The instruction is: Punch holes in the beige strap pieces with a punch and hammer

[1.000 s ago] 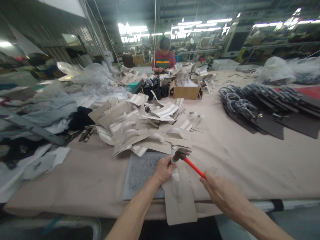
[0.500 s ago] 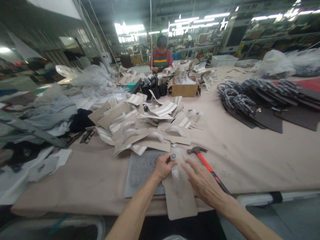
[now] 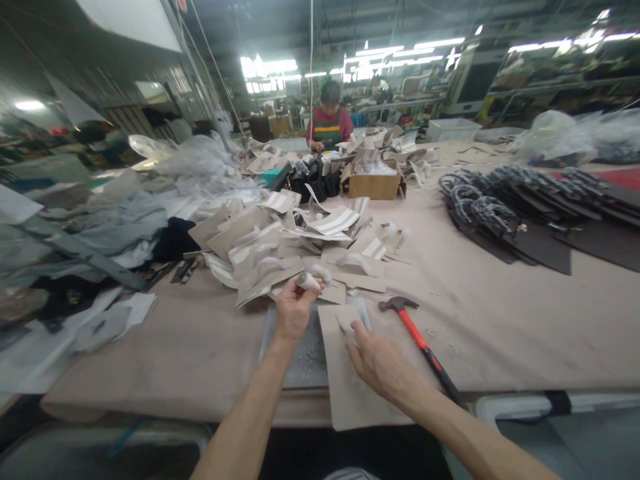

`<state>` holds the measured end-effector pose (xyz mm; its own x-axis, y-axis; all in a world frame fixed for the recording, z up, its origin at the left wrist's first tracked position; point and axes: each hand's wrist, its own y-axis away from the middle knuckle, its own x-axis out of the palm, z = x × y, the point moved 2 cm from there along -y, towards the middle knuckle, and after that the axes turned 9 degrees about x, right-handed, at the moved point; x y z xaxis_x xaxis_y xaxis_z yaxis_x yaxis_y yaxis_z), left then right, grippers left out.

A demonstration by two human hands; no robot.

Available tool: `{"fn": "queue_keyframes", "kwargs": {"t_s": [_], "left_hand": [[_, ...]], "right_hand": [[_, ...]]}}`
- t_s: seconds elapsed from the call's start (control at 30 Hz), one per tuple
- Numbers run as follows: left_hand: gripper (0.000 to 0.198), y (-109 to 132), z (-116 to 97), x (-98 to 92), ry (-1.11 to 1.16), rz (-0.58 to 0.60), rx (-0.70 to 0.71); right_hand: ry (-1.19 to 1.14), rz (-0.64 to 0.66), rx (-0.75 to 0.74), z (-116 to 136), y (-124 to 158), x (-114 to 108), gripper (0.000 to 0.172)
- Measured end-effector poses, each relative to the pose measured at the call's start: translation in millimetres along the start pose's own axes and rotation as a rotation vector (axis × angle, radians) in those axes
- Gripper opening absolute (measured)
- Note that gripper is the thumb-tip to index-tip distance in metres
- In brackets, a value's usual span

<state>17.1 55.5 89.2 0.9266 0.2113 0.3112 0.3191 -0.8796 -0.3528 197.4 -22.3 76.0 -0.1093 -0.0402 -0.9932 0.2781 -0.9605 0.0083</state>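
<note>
Near the bottom centre of the frame, the left hand (image 3: 293,315) is closed around a small white roll (image 3: 307,281), lifted just above the grey mat (image 3: 303,350). Beside it, the right hand (image 3: 380,360) lies loosely open, fingertips pressing on a beige card piece (image 3: 343,393) that overlaps the mat's right part and the table edge. A red-handled hammer (image 3: 419,339) lies just right of the card. A pile of card pieces (image 3: 280,243) fills mid-frame; behind it stands a cardboard box (image 3: 375,185), with another person (image 3: 327,125) at upper centre.
</note>
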Motion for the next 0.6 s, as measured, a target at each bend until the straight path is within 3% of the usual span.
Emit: {"fn": "queue_keyframes", "kwargs": {"t_s": [0.07,0.13,0.27,0.4,0.5,0.6], "left_hand": [[0.034,6,1,-1.0,-0.009,0.074,-0.037],[0.036,17,15,0.0,-0.020,0.142,-0.114],[0.033,36,55,0.4,-0.078,0.241,-0.228],[0.032,44,77,-4.1,-0.110,0.322,-0.268],[0.031,46,83,-8.4,-0.115,0.301,-0.273],[0.026,47,85,-10.4,-0.150,0.305,-0.249]], "right_hand": [[-0.107,0.039,0.149,3,1,6,0.024],[-0.162,0.084,0.247,8,3,14,0.023],[-0.227,0.126,0.356,21,7,24,0.030],[-0.436,0.119,0.402,24,11,31,0.039],[-0.549,0.086,0.352,14,13,35,0.044],[-0.396,-0.027,0.418,-20,13,32,0.043]]}}
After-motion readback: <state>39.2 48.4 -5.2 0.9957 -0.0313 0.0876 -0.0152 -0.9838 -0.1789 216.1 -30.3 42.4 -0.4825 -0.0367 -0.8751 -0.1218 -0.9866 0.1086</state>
